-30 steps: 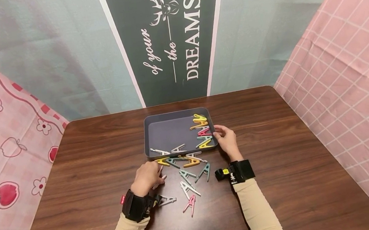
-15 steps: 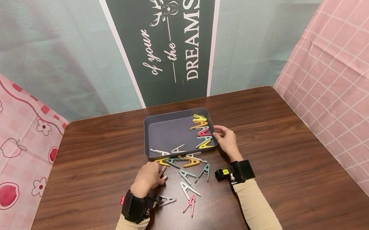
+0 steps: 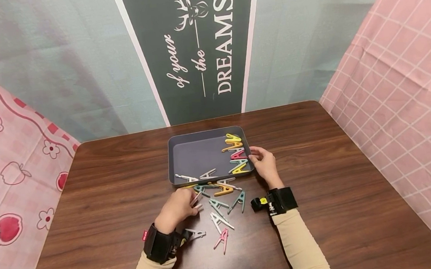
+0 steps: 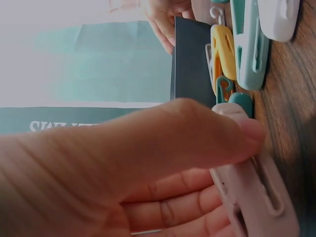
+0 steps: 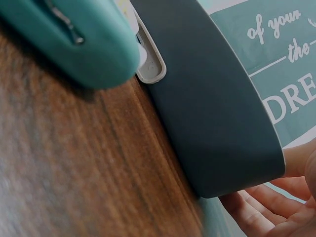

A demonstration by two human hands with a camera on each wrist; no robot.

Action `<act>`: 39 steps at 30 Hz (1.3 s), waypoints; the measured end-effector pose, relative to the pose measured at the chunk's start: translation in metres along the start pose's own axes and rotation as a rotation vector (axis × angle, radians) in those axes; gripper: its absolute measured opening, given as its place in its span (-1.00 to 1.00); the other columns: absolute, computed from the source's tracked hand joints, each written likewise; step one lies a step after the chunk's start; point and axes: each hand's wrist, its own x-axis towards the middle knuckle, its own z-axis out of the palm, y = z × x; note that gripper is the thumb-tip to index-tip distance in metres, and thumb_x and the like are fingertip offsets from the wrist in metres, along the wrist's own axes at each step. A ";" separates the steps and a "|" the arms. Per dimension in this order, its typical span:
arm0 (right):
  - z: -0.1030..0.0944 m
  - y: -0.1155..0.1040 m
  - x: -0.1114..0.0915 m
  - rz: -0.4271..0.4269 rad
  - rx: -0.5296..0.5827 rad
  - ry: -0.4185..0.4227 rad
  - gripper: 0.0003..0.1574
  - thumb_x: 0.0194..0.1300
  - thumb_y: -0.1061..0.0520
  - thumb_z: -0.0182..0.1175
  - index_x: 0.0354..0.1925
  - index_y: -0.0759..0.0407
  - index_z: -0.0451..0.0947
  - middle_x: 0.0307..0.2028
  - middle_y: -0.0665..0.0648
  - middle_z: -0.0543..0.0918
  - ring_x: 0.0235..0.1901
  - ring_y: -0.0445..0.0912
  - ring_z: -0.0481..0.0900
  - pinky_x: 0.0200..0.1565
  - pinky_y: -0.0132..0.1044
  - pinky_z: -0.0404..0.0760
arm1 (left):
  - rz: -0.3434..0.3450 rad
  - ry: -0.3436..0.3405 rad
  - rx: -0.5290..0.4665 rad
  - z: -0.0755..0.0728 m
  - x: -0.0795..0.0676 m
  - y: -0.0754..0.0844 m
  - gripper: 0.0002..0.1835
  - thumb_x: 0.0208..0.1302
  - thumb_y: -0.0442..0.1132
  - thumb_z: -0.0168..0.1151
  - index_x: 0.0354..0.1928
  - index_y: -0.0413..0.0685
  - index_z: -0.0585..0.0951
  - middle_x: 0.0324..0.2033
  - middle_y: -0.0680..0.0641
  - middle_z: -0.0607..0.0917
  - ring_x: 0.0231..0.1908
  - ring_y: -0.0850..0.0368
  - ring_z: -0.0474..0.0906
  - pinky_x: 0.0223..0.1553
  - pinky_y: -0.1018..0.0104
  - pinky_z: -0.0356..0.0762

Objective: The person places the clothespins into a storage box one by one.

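Observation:
My left hand (image 3: 177,207) pinches a pale pink clothespin (image 4: 256,197) low over the table, thumb on its near side. Just past it lie a teal clothespin (image 3: 202,189) and an orange clothespin (image 3: 224,190), beside the tray's front wall. A yellow clothespin is mostly hidden behind this hand. My right hand (image 3: 265,164) holds the right side of the dark grey tray (image 3: 198,152) near its front corner, thumb at the rim and fingers along the outer wall. Several clothespins line the tray's right end, and two pale ones (image 3: 208,174) lie along its front.
Loose clothespins lie in front of the tray: mint (image 3: 218,203), green (image 3: 238,201), white (image 3: 220,221), pink (image 3: 222,239) and grey (image 3: 196,233). The brown wooden table (image 3: 316,164) backs onto a grey-green curtain (image 3: 288,40), with pink cloths at both sides.
My left hand has shifted a little to the right with the pale pink clothespin, covering most of the yellow one. The right hand and tray have stayed put.

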 end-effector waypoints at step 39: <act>0.000 0.000 0.002 0.047 0.000 -0.025 -0.60 0.32 0.28 0.14 0.13 0.24 0.54 0.08 0.34 0.64 0.06 0.15 0.64 -0.05 -0.24 0.60 | 0.160 0.138 -0.157 -0.011 0.034 0.029 -0.70 0.02 -0.39 0.42 -0.14 -0.28 0.65 -0.34 -0.12 0.67 -0.35 0.11 0.61 -0.32 0.37 0.57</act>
